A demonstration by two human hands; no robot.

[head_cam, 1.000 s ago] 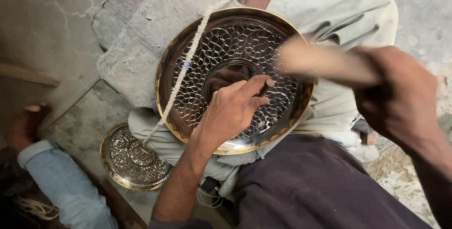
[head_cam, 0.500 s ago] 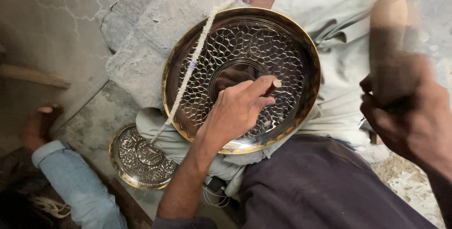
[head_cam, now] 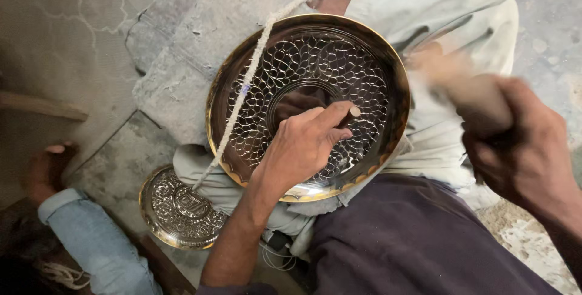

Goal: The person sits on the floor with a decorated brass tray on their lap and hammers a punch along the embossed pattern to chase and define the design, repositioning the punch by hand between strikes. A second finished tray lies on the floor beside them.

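Pinched between thumb and fingers of left hand (head_cam: 303, 143): short metal punch (head_cam: 348, 113), tip hidden against patterned face of round brass plate (head_cam: 306, 104). Clamped in right hand (head_cam: 527, 149): blurred wooden mallet (head_cam: 461, 86), raised just right of plate rim. Plate propped on lap over pale cloth (head_cam: 436, 22), tilted toward camera, tied with rope (head_cam: 254, 70) running diagonally across left half. Leaf-like chasing already covering most of ring around plain centre; work apparently far along, outer border seemingly left. Punch lying near horizontal, long axis left to right, struck end pointing right toward mallet. Smaller embossed plate (head_cam: 179, 207) on floor, lower left
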